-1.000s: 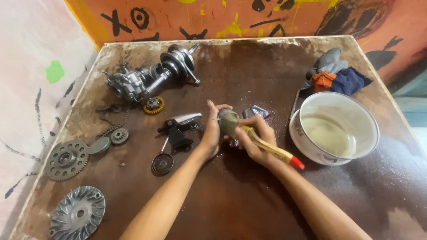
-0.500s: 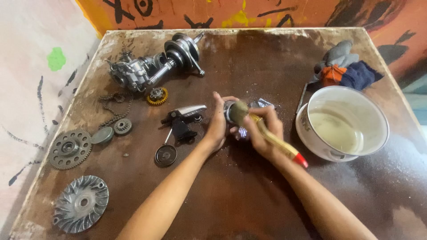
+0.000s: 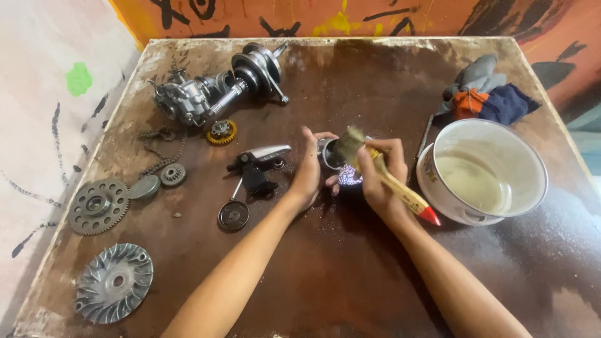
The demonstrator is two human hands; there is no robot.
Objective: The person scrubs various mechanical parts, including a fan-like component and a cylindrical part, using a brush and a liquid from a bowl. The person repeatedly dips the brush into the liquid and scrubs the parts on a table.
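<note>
My left hand [image 3: 311,169] grips a small round metal part [image 3: 328,152] near the middle of the brown table [image 3: 350,275]. My right hand [image 3: 379,175] holds a paintbrush [image 3: 385,178] with a wooden handle and a red tip. Its bristles rest against the metal part. A wet shiny patch [image 3: 349,176] lies on the table just below the part.
A white bowl of pale liquid [image 3: 483,171] stands right of my hands, rags [image 3: 485,94] behind it. A crankshaft assembly [image 3: 216,87], a yellow gear [image 3: 221,131], a chain [image 3: 164,147], a sprocket [image 3: 97,205], a finned pulley disc [image 3: 115,282] and a black lever part [image 3: 256,166] lie to the left.
The brush head has shifted a little over the metal part while both hands stay in place. The view has tilted slightly down the table.
</note>
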